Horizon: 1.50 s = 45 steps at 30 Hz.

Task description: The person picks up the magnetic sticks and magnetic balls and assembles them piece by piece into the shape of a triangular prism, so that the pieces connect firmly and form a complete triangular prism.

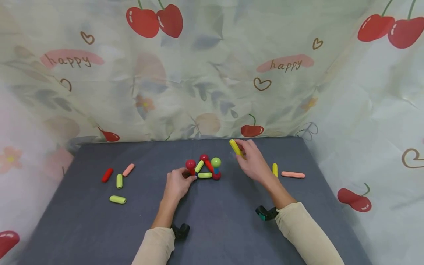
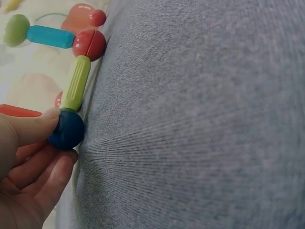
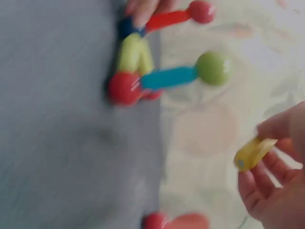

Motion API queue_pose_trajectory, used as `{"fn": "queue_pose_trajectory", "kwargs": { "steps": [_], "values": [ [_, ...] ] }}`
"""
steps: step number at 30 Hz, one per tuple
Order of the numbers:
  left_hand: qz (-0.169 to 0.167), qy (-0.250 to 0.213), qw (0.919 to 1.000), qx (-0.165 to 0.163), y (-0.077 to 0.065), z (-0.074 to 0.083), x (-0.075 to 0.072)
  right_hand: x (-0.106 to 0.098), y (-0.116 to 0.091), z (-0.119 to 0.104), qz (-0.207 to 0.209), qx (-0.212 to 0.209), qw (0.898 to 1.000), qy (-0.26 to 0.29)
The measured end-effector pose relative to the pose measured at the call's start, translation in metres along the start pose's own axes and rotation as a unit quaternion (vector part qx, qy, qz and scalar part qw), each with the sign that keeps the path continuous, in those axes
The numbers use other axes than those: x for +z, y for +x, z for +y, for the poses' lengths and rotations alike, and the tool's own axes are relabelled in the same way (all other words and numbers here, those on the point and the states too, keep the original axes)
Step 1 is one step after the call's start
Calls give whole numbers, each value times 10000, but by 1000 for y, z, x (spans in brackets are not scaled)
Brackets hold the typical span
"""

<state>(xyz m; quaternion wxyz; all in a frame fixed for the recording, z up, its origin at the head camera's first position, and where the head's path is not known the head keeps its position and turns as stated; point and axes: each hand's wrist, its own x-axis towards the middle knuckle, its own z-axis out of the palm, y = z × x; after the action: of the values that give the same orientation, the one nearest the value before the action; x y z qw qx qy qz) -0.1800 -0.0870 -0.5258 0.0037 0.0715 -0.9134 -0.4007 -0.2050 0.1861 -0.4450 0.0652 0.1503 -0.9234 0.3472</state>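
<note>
A small frame of toy building sticks and balls stands at the middle back of the table. My left hand point(image 1: 177, 183) pinches the dark blue ball point(image 2: 68, 130) at its front left corner. From that corner a red stick point(image 3: 167, 19) rises to a red ball point(image 1: 190, 164). A yellow-green stick point(image 1: 205, 175) runs along the front to a dark red ball point(image 1: 216, 175), where a blue stick point(image 3: 169, 78) carries a green ball point(image 1: 216, 162). Right of the frame, my right hand point(image 1: 253, 160) holds a yellow stick point(image 1: 235, 147) above the table, pinched between thumb and fingers.
Another yellow stick point(image 1: 275, 169) and a long pink stick point(image 1: 293, 175) lie on the right. At left are a red stick point(image 1: 107, 175), a short pink stick point(image 1: 128, 169) and two yellow-green sticks point(image 1: 117, 199). A printed curtain point(image 1: 212, 73) stands behind the grey table point(image 1: 225, 228).
</note>
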Motion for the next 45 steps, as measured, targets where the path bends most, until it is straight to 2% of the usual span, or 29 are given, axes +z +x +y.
{"fn": "queue_pose_trajectory", "kwargs": {
  "steps": [3, 6, 8, 11, 14, 18, 22, 27, 32, 36, 45],
  "values": [
    [17, 5, 10000, 11, 0, 0, 0, 3, 12, -21, 152, -113, 9960, 870],
    [18, -11, 10000, 6, 0, 1, 0, 12, 23, -38, 254, -151, 9866, 1604],
    [30, -29, 10000, -6, 0, 2, 0, 21, 29, -45, 260, -172, 9813, 1902],
    [45, -56, 10000, -9, -1, 3, 0, 37, 35, -50, 126, -256, 9792, 2011],
    [52, -63, 10000, -51, -1, 3, 0, 51, 38, -47, -186, -315, 9837, 1758],
    [-3, -40, 10000, -37, -1, 3, 1, 62, 36, -40, -600, -246, 9928, 1010],
    [-5, -81, 10000, 8, 0, 3, 0, 66, 32, -36, -778, -347, 9961, 221],
    [61, -101, 9999, -7, 0, 3, -2, 68, 31, -34, -806, -783, 9923, -519],
    [54, -88, 9999, -48, -1, 3, -2, 70, 27, -34, -951, -856, 9853, -1133],
    [43, -71, 10000, -40, -1, 1, -1, 73, 25, -34, -955, -896, 9826, -1316],
    [-22, 122, 9999, -53, 1, 7, -3, 79, 22, -35, -841, -1350, 9743, -1593]
  ]
}}
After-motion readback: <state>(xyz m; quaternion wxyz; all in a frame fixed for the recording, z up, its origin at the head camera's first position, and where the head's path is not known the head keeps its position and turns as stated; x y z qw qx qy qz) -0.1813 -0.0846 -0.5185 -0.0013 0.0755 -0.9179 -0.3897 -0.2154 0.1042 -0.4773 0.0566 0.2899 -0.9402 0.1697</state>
